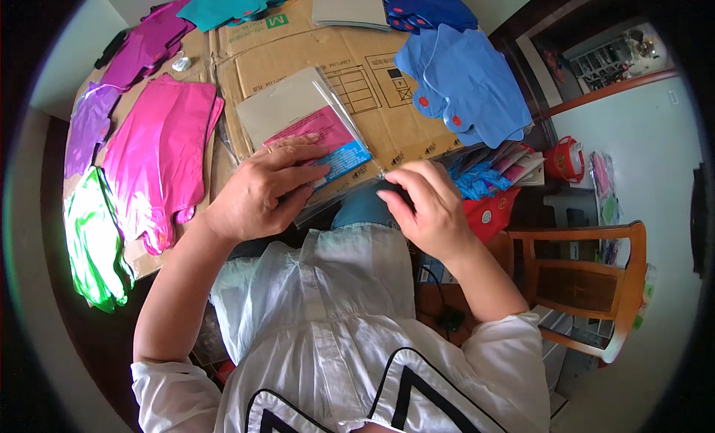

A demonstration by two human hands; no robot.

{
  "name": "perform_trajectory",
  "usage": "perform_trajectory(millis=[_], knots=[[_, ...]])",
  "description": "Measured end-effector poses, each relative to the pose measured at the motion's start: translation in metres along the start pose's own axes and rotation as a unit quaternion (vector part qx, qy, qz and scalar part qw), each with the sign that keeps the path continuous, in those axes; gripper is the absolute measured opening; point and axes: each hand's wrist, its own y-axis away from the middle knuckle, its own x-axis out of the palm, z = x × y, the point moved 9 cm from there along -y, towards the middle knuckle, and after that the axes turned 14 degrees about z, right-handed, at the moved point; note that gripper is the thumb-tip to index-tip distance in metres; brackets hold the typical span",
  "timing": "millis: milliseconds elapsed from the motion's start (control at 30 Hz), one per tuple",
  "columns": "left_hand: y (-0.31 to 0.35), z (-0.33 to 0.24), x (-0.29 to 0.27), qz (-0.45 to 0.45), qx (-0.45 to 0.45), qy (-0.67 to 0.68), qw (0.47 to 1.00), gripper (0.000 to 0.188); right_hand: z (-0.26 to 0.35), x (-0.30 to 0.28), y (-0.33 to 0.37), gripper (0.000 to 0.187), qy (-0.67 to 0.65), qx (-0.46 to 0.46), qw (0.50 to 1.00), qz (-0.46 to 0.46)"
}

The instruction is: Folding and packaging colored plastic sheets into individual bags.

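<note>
A clear plastic bag (345, 114) lies at the near edge of a cardboard-covered table. Inside it is a beige card (287, 105), along with a pink and blue printed sheet (342, 161). My left hand (272, 181) rests over the bag's lower left part, its fingers curled across the printed sheet and holding it down. At the bag's near right corner, my right hand (432, 209) pinches the clear film between thumb and forefinger. The left hand covers some of the sheet.
Shiny pink foil balloons (160, 150) and green ones (93, 239) lie left; light blue ones (477, 87) lie right. Beige cards (350, 7) sit at the far edge. Filled packs (484, 180), a red bucket (564, 161) and a wooden chair (581, 284) are to the right.
</note>
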Motion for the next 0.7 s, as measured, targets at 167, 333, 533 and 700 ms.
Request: perform_trajectory(millis=[167, 333, 533, 700], knots=[[0.000, 0.001, 0.000, -0.001, 0.004, 0.002, 1.000, 0.031, 0.001, 0.016, -0.017, 0.023, 0.076, -0.042, 0.995, 0.038], [0.000, 0.000, 0.001, 0.002, 0.008, -0.005, 1.000, 0.031, 0.003, 0.026, -0.010, 0.015, 0.139, -0.062, 0.987, 0.053], [0.001, 0.000, 0.001, 0.002, 0.001, -0.005, 1.000, 0.032, 0.040, 0.041, 0.031, 0.011, -0.101, -0.097, 0.977, 0.159], [0.002, 0.001, 0.001, -0.002, -0.002, 0.004, 1.000, 0.032, 0.006, 0.010, 0.020, 0.016, -0.074, 0.037, 0.993, 0.081]])
